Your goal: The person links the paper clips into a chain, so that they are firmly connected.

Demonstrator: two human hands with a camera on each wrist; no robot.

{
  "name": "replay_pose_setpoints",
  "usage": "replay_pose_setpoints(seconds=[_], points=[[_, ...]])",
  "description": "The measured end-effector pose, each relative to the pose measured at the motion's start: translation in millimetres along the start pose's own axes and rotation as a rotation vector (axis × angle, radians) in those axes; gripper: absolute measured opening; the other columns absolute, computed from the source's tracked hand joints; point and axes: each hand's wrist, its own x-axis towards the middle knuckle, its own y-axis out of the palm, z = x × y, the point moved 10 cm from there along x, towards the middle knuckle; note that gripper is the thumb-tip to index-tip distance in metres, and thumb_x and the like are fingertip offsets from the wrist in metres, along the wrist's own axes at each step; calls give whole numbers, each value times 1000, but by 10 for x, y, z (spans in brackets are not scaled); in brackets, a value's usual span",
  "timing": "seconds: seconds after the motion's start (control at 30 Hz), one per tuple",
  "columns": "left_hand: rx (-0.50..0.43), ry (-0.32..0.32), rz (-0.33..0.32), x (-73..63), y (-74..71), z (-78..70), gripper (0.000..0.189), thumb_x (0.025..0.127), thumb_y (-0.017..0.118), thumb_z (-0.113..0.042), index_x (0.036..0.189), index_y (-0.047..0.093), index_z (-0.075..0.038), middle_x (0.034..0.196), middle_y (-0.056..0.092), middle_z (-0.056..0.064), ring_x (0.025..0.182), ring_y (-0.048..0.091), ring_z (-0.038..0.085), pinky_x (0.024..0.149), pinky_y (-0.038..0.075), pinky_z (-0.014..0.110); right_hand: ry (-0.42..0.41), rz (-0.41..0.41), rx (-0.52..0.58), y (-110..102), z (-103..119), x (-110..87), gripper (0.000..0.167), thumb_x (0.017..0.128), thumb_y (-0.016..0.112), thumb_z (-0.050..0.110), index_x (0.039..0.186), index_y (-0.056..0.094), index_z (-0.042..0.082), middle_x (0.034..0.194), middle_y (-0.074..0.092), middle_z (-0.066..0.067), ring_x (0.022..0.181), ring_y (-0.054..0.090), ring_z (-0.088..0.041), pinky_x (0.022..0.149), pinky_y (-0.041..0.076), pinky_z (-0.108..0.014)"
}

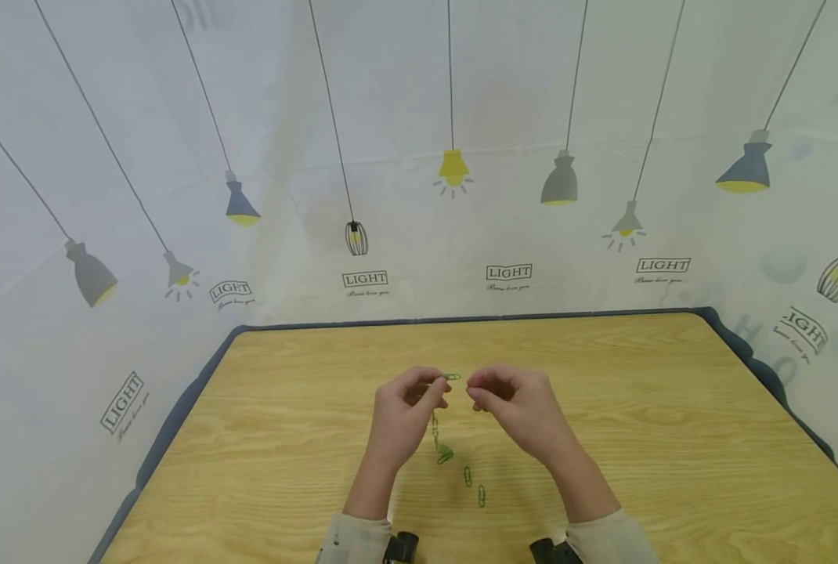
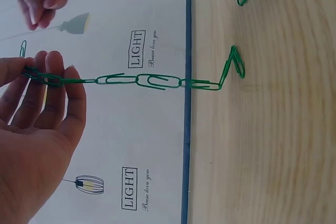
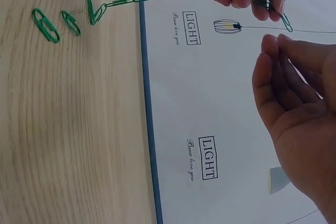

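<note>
A chain of linked green paper clips (image 2: 157, 81) hangs from my left hand (image 1: 403, 411), whose thumb and fingers pinch it near its top. One end clip (image 3: 286, 22) sticks out beyond the fingertips towards the right hand. The chain's lower end folds over onto the table. My right hand (image 1: 528, 411) is raised just across from that end clip, a small gap apart. Its thumb and index fingertips come together with nothing visible between them, and the other fingers are curled.
Two loose green paper clips lie on the wooden table (image 1: 285, 470): one paper clip (image 1: 467, 476) near the chain's lower end, another paper clip (image 1: 482, 496) closer to me. A white curtain printed with lamps (image 1: 405, 157) rises behind the table's dark blue edge (image 1: 461, 319).
</note>
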Motion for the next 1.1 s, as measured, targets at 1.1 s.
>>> replay_pose_setpoints(seconds=[1.1], points=[[41,-44,16,14,-19,254,21,107,66,-26,117,77,-11,111,78,9,107,75,21,95,62,30,245,630,-46,553,-777,-459,9,89,81,-2,95,76,2,92,74,-7,83,63,-19,66,51,-28]])
